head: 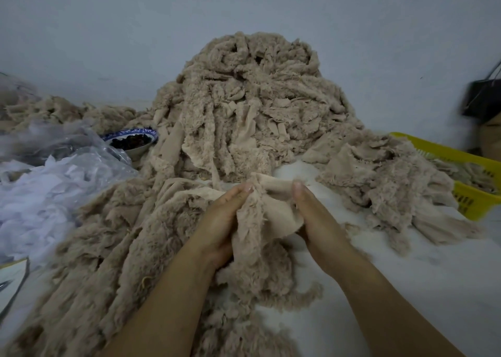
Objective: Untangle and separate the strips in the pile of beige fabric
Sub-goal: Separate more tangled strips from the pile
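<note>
Left hand and right hand both grip one fuzzy beige fabric strip, just in front of the tall pile of beige fabric.
Left of the pile are a blue-and-white bowl and a clear plastic bag of white scraps; to its right is a yellow slotted basket. The strips are frayed and tangled on a white counter against a grey wall.

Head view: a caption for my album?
One beige strip gripped by left hand and right hand, before the pile.
</note>
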`<act>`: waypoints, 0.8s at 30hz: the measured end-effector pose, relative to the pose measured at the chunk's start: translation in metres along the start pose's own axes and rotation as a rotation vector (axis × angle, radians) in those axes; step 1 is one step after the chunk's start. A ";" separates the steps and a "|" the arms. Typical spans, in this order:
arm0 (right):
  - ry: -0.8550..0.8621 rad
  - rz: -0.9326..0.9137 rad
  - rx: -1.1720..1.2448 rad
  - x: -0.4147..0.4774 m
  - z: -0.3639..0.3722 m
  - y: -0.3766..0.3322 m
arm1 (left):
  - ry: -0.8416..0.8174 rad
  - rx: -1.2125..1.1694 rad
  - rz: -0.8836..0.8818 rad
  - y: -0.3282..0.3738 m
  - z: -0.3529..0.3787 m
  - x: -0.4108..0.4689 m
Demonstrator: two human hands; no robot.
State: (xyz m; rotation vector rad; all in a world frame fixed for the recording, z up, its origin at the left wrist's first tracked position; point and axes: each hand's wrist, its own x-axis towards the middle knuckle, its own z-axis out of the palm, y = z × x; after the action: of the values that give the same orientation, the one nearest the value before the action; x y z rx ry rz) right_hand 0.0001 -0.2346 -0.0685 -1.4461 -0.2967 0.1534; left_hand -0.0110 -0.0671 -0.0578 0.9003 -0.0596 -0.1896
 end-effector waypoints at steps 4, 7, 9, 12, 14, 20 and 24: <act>0.167 -0.117 -0.132 0.000 0.007 -0.003 | 0.029 0.116 0.021 -0.001 0.006 -0.005; 0.280 -0.161 -0.084 0.000 -0.001 -0.007 | 0.079 0.400 0.168 -0.002 0.007 -0.006; 0.268 -0.148 -0.058 -0.002 -0.003 -0.008 | 0.031 0.668 0.284 -0.002 0.007 -0.007; 0.204 -0.096 -0.008 -0.004 -0.001 -0.010 | -0.120 0.747 0.256 -0.012 0.009 -0.004; 0.199 -0.117 -0.005 -0.003 0.000 -0.011 | -0.069 0.733 0.259 -0.015 0.011 -0.003; -0.036 -0.083 -0.192 -0.003 -0.003 -0.007 | 0.082 0.321 0.184 -0.005 0.008 -0.004; 0.195 -0.018 -0.006 0.001 -0.006 -0.009 | 0.125 0.398 0.213 -0.001 0.003 -0.003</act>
State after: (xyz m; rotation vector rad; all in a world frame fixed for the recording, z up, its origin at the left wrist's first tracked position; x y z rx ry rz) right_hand 0.0021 -0.2409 -0.0597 -1.4516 -0.1505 -0.0041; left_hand -0.0144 -0.0695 -0.0565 1.2925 -0.0787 0.0817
